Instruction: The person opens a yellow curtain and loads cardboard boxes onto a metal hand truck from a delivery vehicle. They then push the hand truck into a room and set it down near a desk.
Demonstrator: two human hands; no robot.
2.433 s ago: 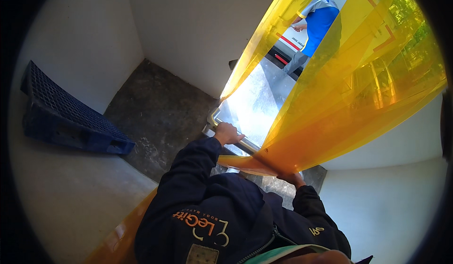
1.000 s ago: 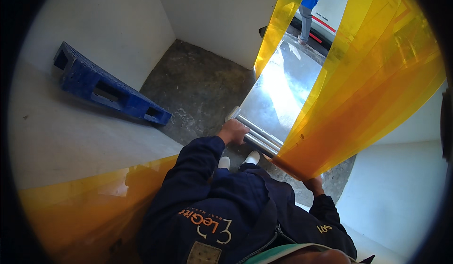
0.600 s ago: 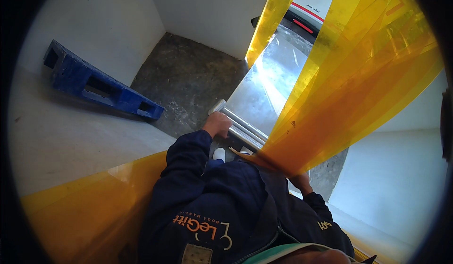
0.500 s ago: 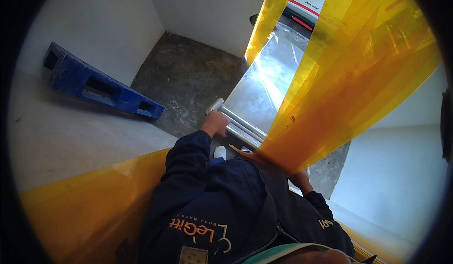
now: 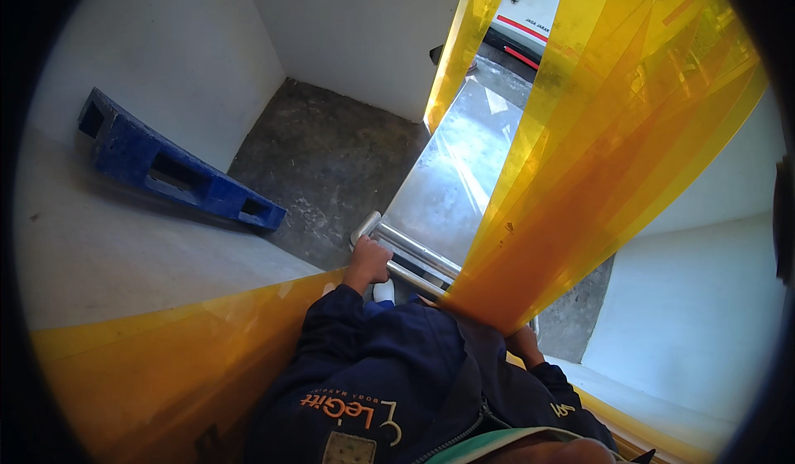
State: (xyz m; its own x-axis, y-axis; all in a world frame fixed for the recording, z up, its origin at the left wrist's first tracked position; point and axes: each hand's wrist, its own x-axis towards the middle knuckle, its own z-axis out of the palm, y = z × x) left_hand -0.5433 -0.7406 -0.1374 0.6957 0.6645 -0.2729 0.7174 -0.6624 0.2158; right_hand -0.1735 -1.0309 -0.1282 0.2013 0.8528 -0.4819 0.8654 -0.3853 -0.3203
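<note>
A flat metal platform trolley (image 5: 451,161) lies ahead of me, its surface shiny. Its tubular metal handle (image 5: 418,250) crosses just in front of my body. My left hand (image 5: 370,263) is wrapped around the handle near its left corner. Lower right, my right hand (image 5: 525,345) is at the handle's right end, its fingers partly hidden. Yellow see-through strip curtains (image 5: 571,174) hang between the hands, covering the handle's right part and touching my jacket.
A blue plastic pallet (image 5: 186,170) leans against the left wall. Another yellow strip (image 5: 182,344) hangs at lower left. Beyond the curtain gap stands a white vehicle (image 5: 530,4) with a red stripe. White walls flank the grey concrete floor (image 5: 331,141). One white shoe (image 5: 383,291) shows below the handle.
The trolley handle and my left hand have come closer to my body. The curtain strips have shifted slightly with my movement. Both hands keep their places on the handle.
</note>
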